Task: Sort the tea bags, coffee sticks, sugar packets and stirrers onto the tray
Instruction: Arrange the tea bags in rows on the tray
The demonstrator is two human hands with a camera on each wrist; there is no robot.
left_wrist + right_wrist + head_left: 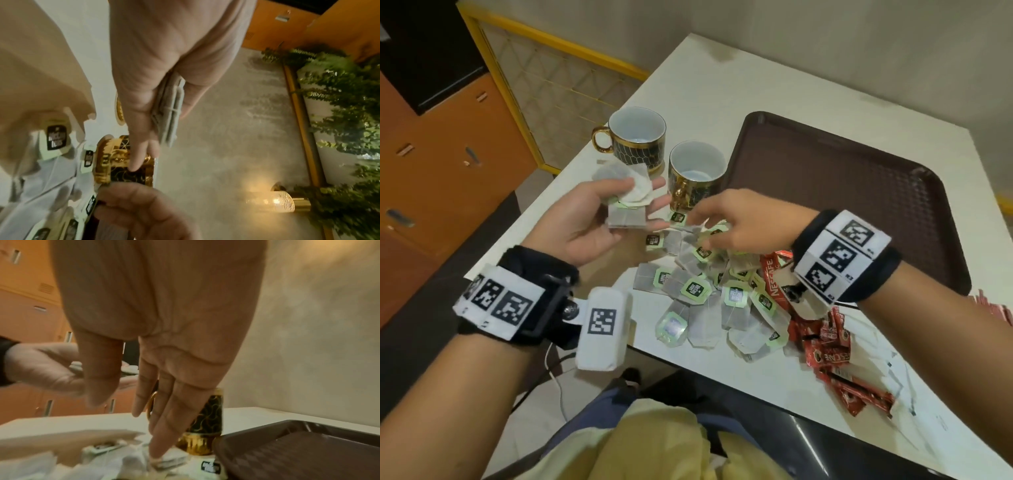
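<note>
A heap of green-tagged tea bags [705, 291] lies on the white table [722, 85] near its front edge. My left hand [647, 197] is raised palm-up above the table and pinches a small stack of tea bags [626, 205] under the thumb; the same stack [168, 110] shows in the left wrist view. My right hand [700, 231] reaches down into the far side of the heap, its straight fingertips [158, 447] touching one tea bag [170, 459]. Red coffee sticks [825, 342] lie to the right of the heap. The brown tray [842, 192] holds nothing.
Two black-and-gold cups [637, 137] [695, 174] stand just beyond my hands, left of the tray. Pale see-through wrappers [876, 359] lie by the coffee sticks at the front right. Orange cabinets [448, 154] stand to the left of the table.
</note>
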